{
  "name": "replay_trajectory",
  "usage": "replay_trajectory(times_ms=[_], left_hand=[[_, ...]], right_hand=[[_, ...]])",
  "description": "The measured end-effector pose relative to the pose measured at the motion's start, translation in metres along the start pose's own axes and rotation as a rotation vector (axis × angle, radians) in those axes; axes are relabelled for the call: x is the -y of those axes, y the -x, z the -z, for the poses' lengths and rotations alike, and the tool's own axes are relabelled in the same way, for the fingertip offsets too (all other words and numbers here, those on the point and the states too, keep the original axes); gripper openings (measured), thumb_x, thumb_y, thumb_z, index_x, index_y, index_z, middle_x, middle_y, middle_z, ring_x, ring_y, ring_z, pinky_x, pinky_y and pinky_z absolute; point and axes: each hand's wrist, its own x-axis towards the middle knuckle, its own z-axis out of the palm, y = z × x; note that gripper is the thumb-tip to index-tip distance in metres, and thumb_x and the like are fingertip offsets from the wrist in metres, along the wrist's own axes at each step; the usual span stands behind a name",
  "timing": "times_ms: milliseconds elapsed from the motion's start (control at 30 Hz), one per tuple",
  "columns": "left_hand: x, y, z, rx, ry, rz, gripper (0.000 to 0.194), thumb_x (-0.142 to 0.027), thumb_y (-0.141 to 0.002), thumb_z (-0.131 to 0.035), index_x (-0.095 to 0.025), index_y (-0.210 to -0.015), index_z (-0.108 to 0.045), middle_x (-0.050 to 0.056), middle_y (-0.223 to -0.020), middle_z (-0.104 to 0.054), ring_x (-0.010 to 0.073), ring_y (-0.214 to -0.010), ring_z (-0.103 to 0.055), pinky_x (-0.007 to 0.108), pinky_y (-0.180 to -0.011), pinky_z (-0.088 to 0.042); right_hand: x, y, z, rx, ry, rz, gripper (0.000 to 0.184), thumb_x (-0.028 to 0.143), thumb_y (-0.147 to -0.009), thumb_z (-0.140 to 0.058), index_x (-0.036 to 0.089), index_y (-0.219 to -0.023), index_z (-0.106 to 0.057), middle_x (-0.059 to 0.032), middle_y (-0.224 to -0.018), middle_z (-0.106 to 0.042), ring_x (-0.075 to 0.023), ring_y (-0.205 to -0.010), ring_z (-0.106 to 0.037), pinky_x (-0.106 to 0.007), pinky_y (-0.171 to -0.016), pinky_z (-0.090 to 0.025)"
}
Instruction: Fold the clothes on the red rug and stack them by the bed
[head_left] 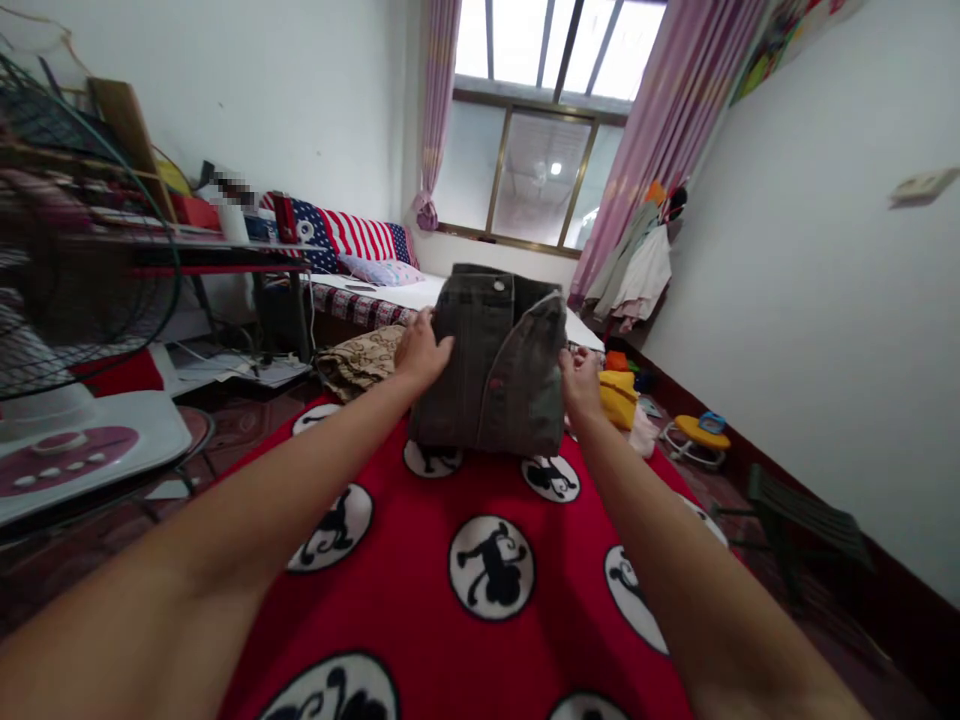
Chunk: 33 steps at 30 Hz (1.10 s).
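A folded dark grey-green denim garment (480, 370) is held up before me, its lower edge at or just above the red blanket (420, 560). One round metal button shows near its top, and a pale seam curves down its right half. My left hand (421, 352) grips its left side, thumb on the front and the other fingers partly hidden behind. At the right edge, my right hand (580, 378) is closed with the cloth pinched in its fingers. White circles with dark monkey figures cover the blanket.
Left stand a fan (67, 250) and a cluttered desk (225, 258). Beyond the garment are a patterned brown cloth (364, 360) and a bed (405, 292). Right are a yellow cloth (618, 400), a small yellow stool (699, 432) and a dark folding stool (806, 515).
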Motion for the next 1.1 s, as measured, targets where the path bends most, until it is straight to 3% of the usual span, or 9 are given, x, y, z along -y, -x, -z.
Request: replay_trajectory(times_ms=[67,167,233,333,500,633,867,1000,1100], left_hand=[[0.007,0.003,-0.036,0.048,-0.102,-0.01,0.06,-0.046,-0.093,-0.045,-0.021,-0.147,-0.036,0.013,-0.156,-0.033,0.0325,-0.143,-0.03,0.054,-0.115,-0.024],[0.031,0.038,-0.095,0.392,-0.265,-0.063,0.064,-0.063,-0.091,-0.038,-0.027,-0.144,-0.043,0.011,-0.156,-0.035,0.0358,-0.145,-0.024,0.06,-0.115,-0.017],[0.048,0.06,-0.121,0.38,-0.285,-0.092,0.07,-0.067,-0.092,-0.032,-0.025,-0.148,-0.039,0.013,-0.158,-0.029,0.0334,-0.147,-0.023,0.054,-0.118,-0.015],[0.06,0.071,-0.132,0.388,-0.277,-0.11,0.082,-0.075,-0.087,-0.031,-0.024,-0.151,-0.034,0.014,-0.16,-0.023,0.034,-0.148,-0.018,0.051,-0.118,-0.014],[0.066,0.061,-0.113,0.554,-0.254,-0.172,0.102,-0.082,-0.075,-0.046,-0.02,-0.154,-0.025,0.018,-0.162,-0.014,0.0369,-0.149,-0.01,0.051,-0.118,-0.016],[0.074,0.067,-0.103,0.593,-0.29,-0.331,0.105,-0.064,-0.07,-0.065,-0.017,-0.154,-0.021,0.02,-0.161,-0.015,0.036,-0.148,-0.015,0.047,-0.118,-0.021],[0.036,0.065,-0.083,0.541,-0.408,-0.372,0.054,-0.021,-0.079,-0.053,-0.007,-0.131,-0.052,0.023,-0.125,-0.062,0.0349,-0.117,-0.059,0.044,-0.099,-0.046],[0.003,0.062,-0.037,0.509,-0.413,-0.384,0.038,-0.02,-0.083,-0.047,-0.01,-0.118,-0.06,0.02,-0.11,-0.068,0.0353,-0.106,-0.064,0.047,-0.095,-0.046],[-0.021,0.092,0.011,0.462,-0.453,-0.461,0.036,-0.025,-0.084,-0.048,-0.012,-0.115,-0.06,0.017,-0.107,-0.069,0.0348,-0.1,-0.065,0.046,-0.091,-0.048]], right_hand=[[-0.009,0.006,-0.025,0.051,0.189,0.03,0.062,0.047,-0.097,-0.029,0.014,-0.15,-0.029,-0.0181,-0.152,-0.039,-0.0268,-0.137,-0.039,-0.045,-0.109,-0.035],[-0.039,0.043,-0.061,0.404,0.519,0.086,0.063,0.059,-0.094,-0.036,0.026,-0.147,-0.038,-0.0103,-0.158,-0.029,-0.032,-0.147,-0.021,-0.059,-0.111,-0.026],[-0.059,0.063,-0.075,0.502,0.584,0.068,0.07,0.066,-0.092,-0.035,0.027,-0.15,-0.034,-0.0092,-0.16,-0.025,-0.0314,-0.148,-0.016,-0.06,-0.109,-0.03],[-0.077,0.068,-0.076,0.579,0.558,0.075,0.082,0.07,-0.087,-0.041,0.025,-0.154,-0.024,-0.0106,-0.162,-0.017,-0.0322,-0.149,-0.012,-0.059,-0.108,-0.032],[-0.092,0.052,-0.054,0.752,0.451,0.267,0.098,0.032,-0.068,-0.074,0.014,-0.153,-0.028,-0.0193,-0.159,-0.023,-0.0331,-0.149,-0.015,-0.049,-0.117,-0.023],[-0.089,0.065,-0.048,0.604,0.505,0.334,0.079,0.012,-0.072,-0.06,0.014,-0.147,-0.038,-0.0171,-0.152,-0.039,-0.0293,-0.143,-0.033,-0.044,-0.115,-0.029],[-0.037,0.066,-0.033,0.578,0.784,0.361,0.047,0.012,-0.086,-0.047,0.014,-0.133,-0.056,-0.0156,-0.117,-0.069,-0.0262,-0.109,-0.064,-0.031,-0.09,-0.045],[0.002,0.056,0.005,0.54,0.808,0.398,0.046,0.019,-0.088,-0.047,0.017,-0.133,-0.057,-0.0153,-0.116,-0.069,-0.0283,-0.109,-0.063,-0.033,-0.087,-0.044],[0.025,0.083,0.048,0.48,0.826,0.486,0.049,0.025,-0.085,-0.052,0.023,-0.133,-0.058,-0.0128,-0.109,-0.072,-0.0302,-0.103,-0.065,-0.034,-0.081,-0.044]])
